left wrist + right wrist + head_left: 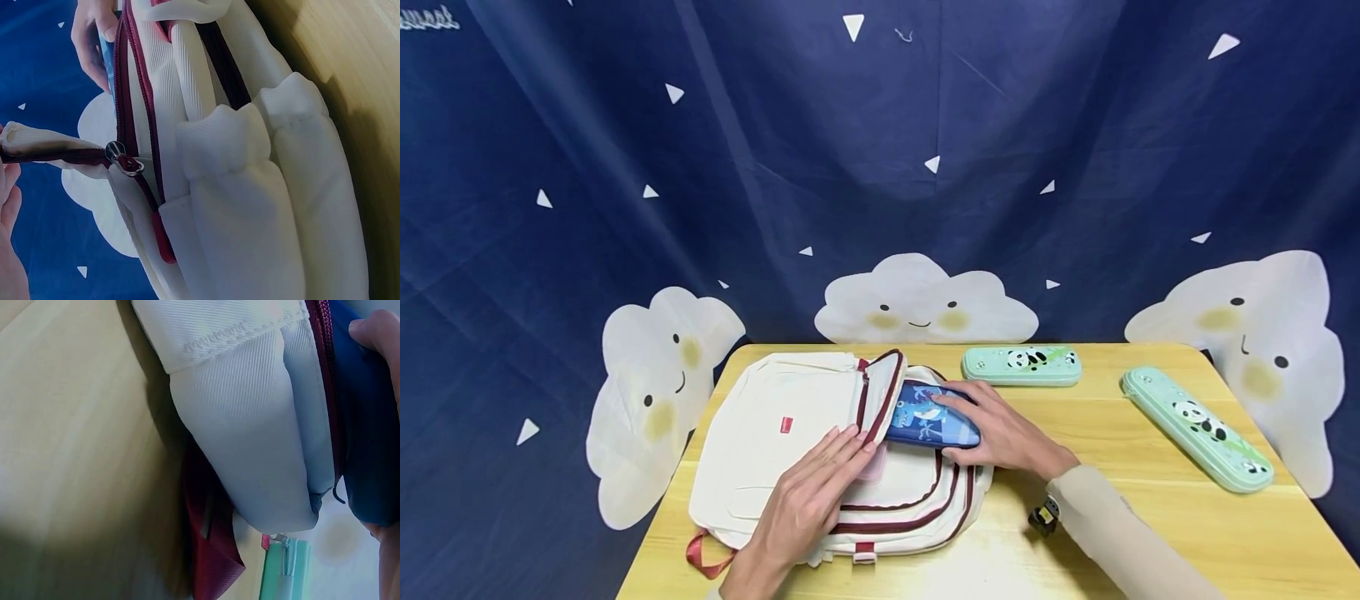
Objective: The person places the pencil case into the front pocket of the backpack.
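A cream backpack (752,417) with dark red zips lies on the table, its front pocket unzipped and the pocket flap (880,392) raised. My left hand (801,496) touches the flap with its fingers extended; its thumb is hidden in the head view. My right hand (1003,429) grips the outer end of a blue pencil case (932,417) with a cartoon print, thumb at the near edge and fingers over the far side. The case's other end sits inside the pocket, out of sight. In the left wrist view a metal zip pull (119,153) hangs by the opening.
Two mint-green panda pencil cases lie on the wooden table (1187,533): one case (1022,367) by the back edge, another case (1198,429) slanting at the right. A red strap loop (706,557) sticks out at the backpack's near left. Behind hangs a dark blue curtain (925,208).
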`<act>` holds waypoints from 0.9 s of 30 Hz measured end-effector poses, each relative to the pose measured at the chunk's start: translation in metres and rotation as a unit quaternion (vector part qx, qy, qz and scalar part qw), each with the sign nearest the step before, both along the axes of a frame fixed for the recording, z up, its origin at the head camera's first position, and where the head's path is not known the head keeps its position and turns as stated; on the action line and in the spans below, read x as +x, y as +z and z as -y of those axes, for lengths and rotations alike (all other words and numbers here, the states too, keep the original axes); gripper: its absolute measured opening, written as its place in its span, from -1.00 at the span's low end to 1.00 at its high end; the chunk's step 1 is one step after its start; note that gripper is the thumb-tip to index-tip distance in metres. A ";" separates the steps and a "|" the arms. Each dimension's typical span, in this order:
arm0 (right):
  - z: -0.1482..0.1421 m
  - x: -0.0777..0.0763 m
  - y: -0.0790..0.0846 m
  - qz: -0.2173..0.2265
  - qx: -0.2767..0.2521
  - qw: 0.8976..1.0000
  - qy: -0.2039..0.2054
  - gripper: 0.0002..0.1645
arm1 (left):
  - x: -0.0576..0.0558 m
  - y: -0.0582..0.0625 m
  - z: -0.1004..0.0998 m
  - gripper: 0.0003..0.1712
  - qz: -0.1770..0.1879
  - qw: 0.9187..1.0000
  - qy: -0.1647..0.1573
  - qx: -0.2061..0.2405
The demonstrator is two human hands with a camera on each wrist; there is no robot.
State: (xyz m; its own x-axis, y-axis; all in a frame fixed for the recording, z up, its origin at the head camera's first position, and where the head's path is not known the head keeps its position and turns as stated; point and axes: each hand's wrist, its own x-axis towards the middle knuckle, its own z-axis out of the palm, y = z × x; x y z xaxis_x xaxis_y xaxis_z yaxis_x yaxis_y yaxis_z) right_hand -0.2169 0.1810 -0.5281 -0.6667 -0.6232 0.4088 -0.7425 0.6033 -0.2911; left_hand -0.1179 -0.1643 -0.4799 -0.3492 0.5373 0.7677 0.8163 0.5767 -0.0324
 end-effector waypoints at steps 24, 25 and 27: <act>0.037 -0.027 0.010 0.011 0.021 0.999 0.047 -0.06 | -0.004 0.001 -0.008 -0.56 0.007 1.000 -0.004 0.003; 0.040 -0.027 0.009 0.013 0.025 0.999 0.044 -0.05 | -0.005 0.001 -0.009 -0.57 0.007 1.000 -0.003 0.003; 0.046 -0.029 0.009 0.022 0.028 0.998 0.045 -0.03 | -0.005 0.001 -0.009 -0.57 0.007 1.000 -0.001 0.003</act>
State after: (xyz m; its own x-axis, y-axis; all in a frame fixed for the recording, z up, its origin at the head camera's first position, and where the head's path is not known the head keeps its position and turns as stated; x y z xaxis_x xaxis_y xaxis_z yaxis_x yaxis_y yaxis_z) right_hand -0.2457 0.1353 -0.5195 -0.6237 -0.7021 0.3436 -0.7815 0.5509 -0.2929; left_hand -0.1230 -0.1553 -0.4789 -0.3592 0.5329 0.7662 0.8178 0.5753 -0.0167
